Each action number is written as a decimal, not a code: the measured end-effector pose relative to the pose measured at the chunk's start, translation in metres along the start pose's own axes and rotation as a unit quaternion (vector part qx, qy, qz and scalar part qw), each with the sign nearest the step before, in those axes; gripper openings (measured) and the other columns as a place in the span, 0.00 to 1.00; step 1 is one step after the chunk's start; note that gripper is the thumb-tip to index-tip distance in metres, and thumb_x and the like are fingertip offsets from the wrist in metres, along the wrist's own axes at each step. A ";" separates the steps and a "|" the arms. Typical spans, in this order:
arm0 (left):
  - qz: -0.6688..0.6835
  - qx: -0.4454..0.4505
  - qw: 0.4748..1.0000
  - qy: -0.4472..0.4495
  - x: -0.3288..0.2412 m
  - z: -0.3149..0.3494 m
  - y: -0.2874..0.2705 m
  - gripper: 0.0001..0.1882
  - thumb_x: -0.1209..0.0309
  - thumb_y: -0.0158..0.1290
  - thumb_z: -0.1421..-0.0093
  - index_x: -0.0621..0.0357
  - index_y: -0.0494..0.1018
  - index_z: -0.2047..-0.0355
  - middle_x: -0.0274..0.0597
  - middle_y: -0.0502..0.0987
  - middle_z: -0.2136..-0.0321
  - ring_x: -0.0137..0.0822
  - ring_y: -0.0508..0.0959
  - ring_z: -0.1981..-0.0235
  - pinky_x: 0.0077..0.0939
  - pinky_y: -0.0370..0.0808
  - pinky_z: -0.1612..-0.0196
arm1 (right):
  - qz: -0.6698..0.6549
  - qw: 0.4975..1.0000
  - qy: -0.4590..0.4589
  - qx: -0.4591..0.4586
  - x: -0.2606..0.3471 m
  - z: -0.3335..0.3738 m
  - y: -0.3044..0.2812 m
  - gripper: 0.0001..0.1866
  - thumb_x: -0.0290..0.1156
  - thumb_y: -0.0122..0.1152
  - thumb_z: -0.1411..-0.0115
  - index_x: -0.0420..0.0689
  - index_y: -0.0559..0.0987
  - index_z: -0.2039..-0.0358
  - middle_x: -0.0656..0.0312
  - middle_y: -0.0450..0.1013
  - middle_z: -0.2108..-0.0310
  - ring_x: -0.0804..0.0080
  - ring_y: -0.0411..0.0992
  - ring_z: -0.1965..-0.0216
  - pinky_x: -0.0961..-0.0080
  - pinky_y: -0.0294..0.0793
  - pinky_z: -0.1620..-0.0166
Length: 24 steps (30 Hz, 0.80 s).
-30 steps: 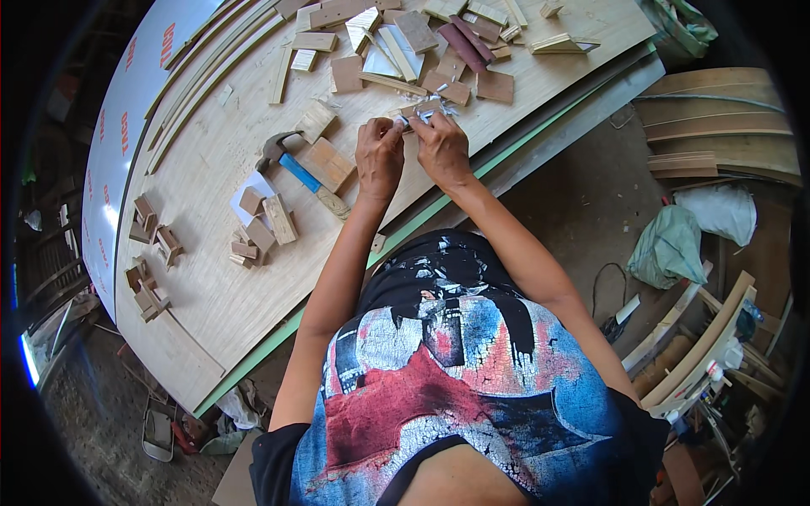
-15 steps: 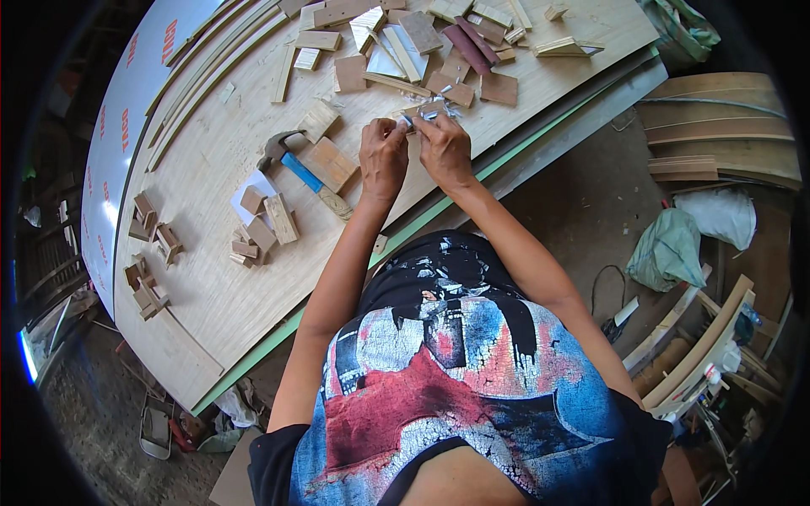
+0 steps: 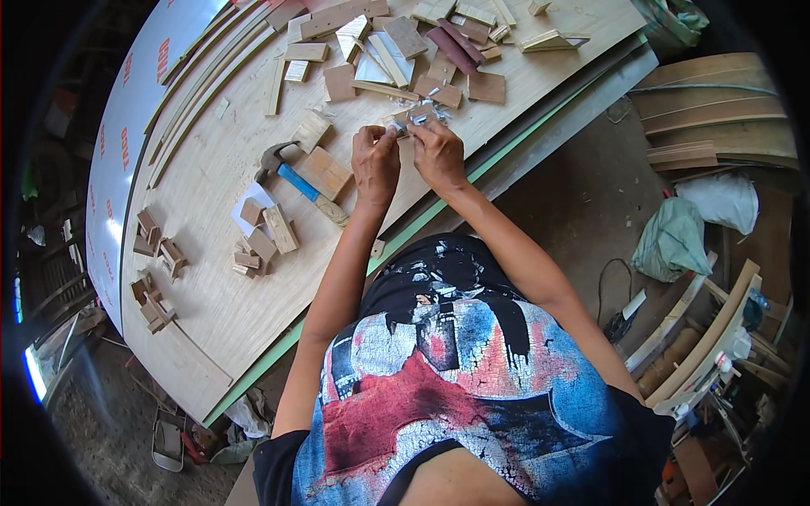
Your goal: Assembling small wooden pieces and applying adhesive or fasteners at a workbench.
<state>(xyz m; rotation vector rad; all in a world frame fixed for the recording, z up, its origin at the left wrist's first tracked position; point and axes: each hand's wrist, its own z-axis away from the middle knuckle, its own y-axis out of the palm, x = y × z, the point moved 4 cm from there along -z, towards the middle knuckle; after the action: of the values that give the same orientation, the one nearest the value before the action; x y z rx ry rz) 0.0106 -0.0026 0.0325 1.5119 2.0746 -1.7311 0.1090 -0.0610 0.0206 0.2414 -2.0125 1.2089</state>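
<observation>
— What are the hands doing?

— The left hand (image 3: 375, 164) and right hand (image 3: 436, 152) meet near the bench's (image 3: 211, 304) right edge, fingers pinching small shiny bits (image 3: 413, 118) (too small to tell what).

— And around them?

— A hammer (image 3: 295, 179) with a blue handle lies just left of the left hand, and wood offcuts (image 3: 396, 51) crowd the bench's far end.

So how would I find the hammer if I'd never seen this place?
Start at the big plywood sheet that serves as a table. Just to the left of the person's left hand, among loose wood blocks, lies the hammer. It is the only thing there with a bright blue handle and a dark metal head.
</observation>
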 end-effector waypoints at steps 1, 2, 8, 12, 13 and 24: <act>0.003 0.003 1.000 -0.003 0.000 0.000 0.000 0.04 0.75 0.53 0.51 0.60 0.75 0.74 0.44 0.71 0.75 0.40 0.71 0.73 0.29 0.68 0.71 | 0.004 1.000 -0.001 -0.001 0.001 0.000 -0.001 0.08 0.24 0.52 0.53 0.42 0.77 0.71 0.51 0.68 0.78 0.55 0.69 0.73 0.65 0.69 0.68; 0.003 0.004 1.000 -0.004 0.001 0.000 0.000 0.04 0.75 0.53 0.51 0.60 0.75 0.74 0.44 0.71 0.75 0.40 0.71 0.73 0.29 0.68 0.71 | 0.004 1.000 -0.001 0.000 0.003 0.000 -0.002 0.08 0.24 0.52 0.53 0.42 0.77 0.71 0.51 0.68 0.78 0.55 0.69 0.73 0.65 0.69 0.68; -0.002 0.010 1.000 0.002 0.000 -0.002 -0.001 0.04 0.75 0.53 0.51 0.60 0.75 0.74 0.44 0.71 0.76 0.40 0.71 0.73 0.29 0.68 0.71 | 0.018 1.000 -0.023 0.012 0.009 -0.004 -0.004 0.09 0.22 0.51 0.54 0.40 0.77 0.71 0.51 0.68 0.77 0.55 0.68 0.73 0.66 0.69 0.68; 0.003 0.011 1.000 0.006 0.000 -0.001 -0.001 0.04 0.75 0.53 0.51 0.60 0.75 0.74 0.43 0.71 0.76 0.40 0.71 0.74 0.29 0.68 0.71 | 0.057 0.997 -0.035 0.024 0.009 -0.004 0.001 0.09 0.23 0.50 0.54 0.41 0.77 0.71 0.51 0.67 0.77 0.55 0.68 0.72 0.66 0.69 0.68; 0.000 0.012 1.000 0.008 0.000 -0.001 -0.001 0.04 0.75 0.53 0.50 0.60 0.75 0.74 0.43 0.71 0.76 0.40 0.71 0.74 0.29 0.68 0.71 | 0.067 0.997 -0.038 0.027 0.008 -0.004 0.002 0.10 0.23 0.50 0.54 0.41 0.76 0.70 0.51 0.67 0.77 0.55 0.68 0.72 0.66 0.69 0.67; 0.001 0.020 1.000 0.013 -0.001 -0.002 0.000 0.04 0.75 0.52 0.51 0.60 0.75 0.74 0.44 0.70 0.76 0.41 0.70 0.73 0.30 0.68 0.71 | 0.079 0.996 -0.026 0.042 0.007 -0.005 0.008 0.06 0.24 0.50 0.53 0.40 0.74 0.74 0.50 0.67 0.77 0.54 0.68 0.71 0.65 0.68 0.67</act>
<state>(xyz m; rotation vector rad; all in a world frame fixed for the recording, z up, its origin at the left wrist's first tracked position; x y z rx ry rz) 0.0118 -0.0019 0.0339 1.5543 2.0605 -1.7735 0.1029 -0.0509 0.0213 0.1589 -2.0603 1.4002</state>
